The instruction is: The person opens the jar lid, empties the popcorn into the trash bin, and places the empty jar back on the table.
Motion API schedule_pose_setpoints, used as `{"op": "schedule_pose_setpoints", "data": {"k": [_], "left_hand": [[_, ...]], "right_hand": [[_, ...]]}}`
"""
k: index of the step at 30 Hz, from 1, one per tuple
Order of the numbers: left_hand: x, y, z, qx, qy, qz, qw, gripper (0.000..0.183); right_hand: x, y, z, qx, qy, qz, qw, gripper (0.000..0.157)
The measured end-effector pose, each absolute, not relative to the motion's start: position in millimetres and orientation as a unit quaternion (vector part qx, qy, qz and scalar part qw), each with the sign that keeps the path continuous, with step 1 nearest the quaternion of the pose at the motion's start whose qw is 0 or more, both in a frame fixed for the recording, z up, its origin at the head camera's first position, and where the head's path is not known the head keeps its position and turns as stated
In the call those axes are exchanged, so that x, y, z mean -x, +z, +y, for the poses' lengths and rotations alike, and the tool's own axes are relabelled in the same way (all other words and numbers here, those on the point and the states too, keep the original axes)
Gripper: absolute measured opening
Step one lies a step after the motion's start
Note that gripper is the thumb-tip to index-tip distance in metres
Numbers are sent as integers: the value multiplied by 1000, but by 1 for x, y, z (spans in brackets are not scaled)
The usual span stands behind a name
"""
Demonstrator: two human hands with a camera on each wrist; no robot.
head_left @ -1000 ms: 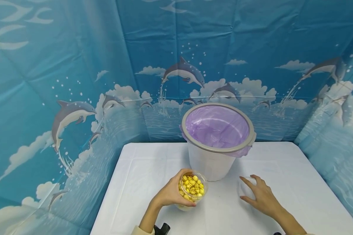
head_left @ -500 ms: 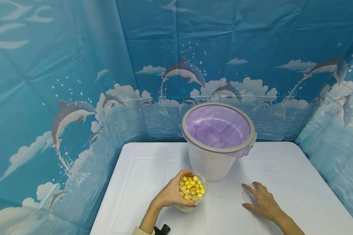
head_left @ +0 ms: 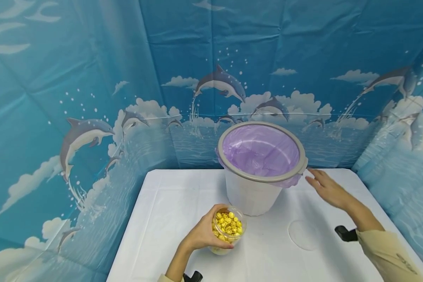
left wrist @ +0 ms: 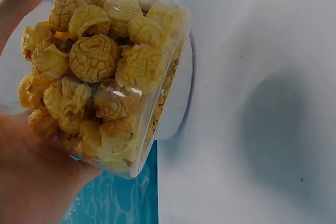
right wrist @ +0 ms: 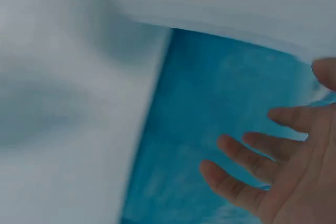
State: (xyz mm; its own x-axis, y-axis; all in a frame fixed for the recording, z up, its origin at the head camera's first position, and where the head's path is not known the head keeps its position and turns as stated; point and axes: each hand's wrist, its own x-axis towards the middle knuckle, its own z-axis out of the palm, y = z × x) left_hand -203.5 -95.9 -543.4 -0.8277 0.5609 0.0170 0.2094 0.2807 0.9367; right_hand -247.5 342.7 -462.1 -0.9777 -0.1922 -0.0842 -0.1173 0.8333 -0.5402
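Observation:
My left hand (head_left: 201, 234) grips a clear plastic jar (left wrist: 100, 82) of yellow popcorn (head_left: 228, 224), fingers and thumb around its side. The jar's top is uncovered, and in the left wrist view its shadow falls on the cloth apart from its base. A round clear lid (head_left: 303, 235) lies flat on the table to the right. Beyond that lid, my right hand (head_left: 328, 190) holds nothing; its fingertips are right by the grey rim (head_left: 300, 166) of a white bin (head_left: 252, 197). In the right wrist view its fingers are spread and relaxed.
A purple bag (head_left: 261, 152) lines the bin, its edge folded out beneath the rim. The bin stands at the back middle of the white-covered table (head_left: 176, 196). A blue dolphin-printed curtain (head_left: 176, 58) closes off the back and sides.
My right hand has let go of the clear lid, leaving it on the table, and moved up and forward to the bin's right side. My left hand stays around the jar.

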Motion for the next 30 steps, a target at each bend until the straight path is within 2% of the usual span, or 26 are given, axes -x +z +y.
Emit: {"op": "schedule_pose_setpoints", "data": {"k": [5, 9, 16, 21, 26, 30], "left_hand": [[203, -544, -96, -242, 549, 782, 166, 103], [202, -546, -96, -242, 552, 780, 167, 102], [202, -546, -98, -241, 556, 778, 165, 102], [208, -537, -107, -243, 561, 778, 143, 105], [225, -512, -118, -230, 564, 786, 108, 105], [245, -481, -127, -211, 559, 800, 57, 106]], "right_hand": [[275, -392, 331, 100, -271, 957, 33, 71], [292, -368, 313, 128, -245, 961, 17, 70], [308, -375, 290, 134, -193, 971, 39, 76], [311, -378, 286, 140, -194, 971, 34, 76], [311, -376, 282, 137, -188, 972, 43, 78], [311, -375, 280, 133, -184, 973, 50, 78]]}}
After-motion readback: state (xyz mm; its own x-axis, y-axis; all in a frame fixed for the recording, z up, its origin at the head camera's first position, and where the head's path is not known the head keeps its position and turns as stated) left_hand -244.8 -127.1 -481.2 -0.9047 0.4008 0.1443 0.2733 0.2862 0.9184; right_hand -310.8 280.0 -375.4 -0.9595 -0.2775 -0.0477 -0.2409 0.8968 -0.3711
